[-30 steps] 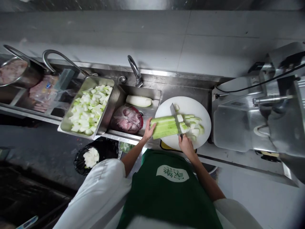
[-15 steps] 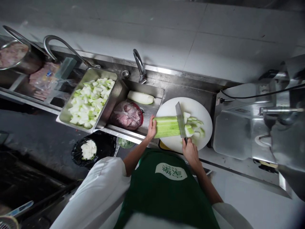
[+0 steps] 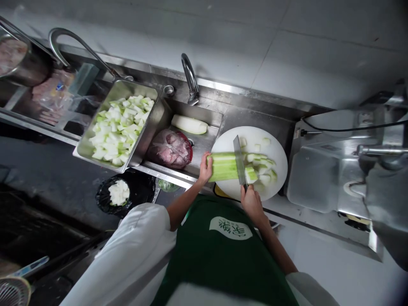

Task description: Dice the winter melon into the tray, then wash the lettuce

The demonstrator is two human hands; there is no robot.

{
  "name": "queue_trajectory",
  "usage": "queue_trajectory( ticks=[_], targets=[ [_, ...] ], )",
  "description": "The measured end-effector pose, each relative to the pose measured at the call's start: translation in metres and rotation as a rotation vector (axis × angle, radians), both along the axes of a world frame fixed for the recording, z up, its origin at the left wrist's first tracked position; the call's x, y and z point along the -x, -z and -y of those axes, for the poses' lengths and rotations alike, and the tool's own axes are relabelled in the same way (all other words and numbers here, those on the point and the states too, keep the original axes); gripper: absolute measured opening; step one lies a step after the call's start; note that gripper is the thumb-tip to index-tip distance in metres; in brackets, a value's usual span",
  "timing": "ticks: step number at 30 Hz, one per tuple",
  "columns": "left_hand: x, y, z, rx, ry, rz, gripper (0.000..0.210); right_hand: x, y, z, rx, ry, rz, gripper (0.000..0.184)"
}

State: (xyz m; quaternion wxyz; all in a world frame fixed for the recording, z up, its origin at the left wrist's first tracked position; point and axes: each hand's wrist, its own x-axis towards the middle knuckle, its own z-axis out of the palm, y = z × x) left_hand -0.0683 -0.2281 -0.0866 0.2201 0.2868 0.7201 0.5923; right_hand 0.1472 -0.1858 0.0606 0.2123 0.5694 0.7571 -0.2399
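— What is the work laid out on?

— A steel counter (image 3: pixel 255 111), scuffed and dull, is backed by a wall (image 3: pixel 229 46) of large grey tiles. Just right of the sink (image 3: pixel 204 146), over which a curved chrome tap (image 3: pixel 190 78) is fixed, a smooth round white board (image 3: pixel 223 142) is set down.

— And where is the green gourd (image 3: pixel 223 167) found?

— It is laid on the board's left side, its end jutting past the rim: a flat-sided block, streaked light and dark green. That end is gripped by the left hand (image 3: pixel 205 168), fingers bent against it.

— How is the cleaver (image 3: pixel 239 159) held?

— Its handle is enclosed by the curled fingers of the right hand (image 3: pixel 251 203). The thin grey blade is slanted across the gourd's right end; how deep it is sunk cannot be told. Beyond it, moist, angular chunks (image 3: pixel 264 178) are scattered.

— What is kept to the left?

— A shiny, straight-walled tray (image 3: pixel 86 148) is heaped with pale, blocky pieces (image 3: pixel 121 129). In the sink, plastic-wrapped meat (image 3: pixel 172 148) is seen near a peeled cylindrical length (image 3: pixel 189 124).
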Motion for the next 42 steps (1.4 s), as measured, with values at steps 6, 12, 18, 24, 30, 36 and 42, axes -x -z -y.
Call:
queue_trajectory(
  ticks=[6, 12, 18, 24, 30, 36, 42],
  targets=[
    [0.002, 0.003, -0.003, -0.041, 0.006, -0.011, 0.051, 0.013, 0.023, -0.012, -0.007, 0.000, -0.024, 0.034],
    [0.002, 0.001, 0.000, -0.022, 0.025, -0.023, 0.054, 0.019, 0.033, -0.010, -0.027, 0.050, -0.076, 0.037],
    [0.004, -0.002, 0.003, -0.001, 0.064, -0.060, 0.054, 0.017, 0.024, -0.021, 0.005, 0.050, -0.131, 0.037],
    [0.002, 0.001, 0.001, -0.015, 0.029, -0.041, 0.056, 0.004, -0.004, -0.001, -0.096, 0.035, -0.093, 0.039],
    [0.001, 0.003, 0.001, -0.053, 0.031, -0.043, 0.054, 0.002, -0.013, 0.023, -0.078, -0.010, -0.039, 0.039],
    [-0.001, -0.001, 0.000, -0.041, 0.032, -0.034, 0.051, 0.004, -0.015, 0.019, -0.048, -0.046, -0.020, 0.035],
    [-0.001, -0.004, 0.000, -0.038, 0.031, 0.009, 0.051, 0.024, 0.009, 0.004, -0.021, -0.040, -0.015, 0.035]
  ],
)
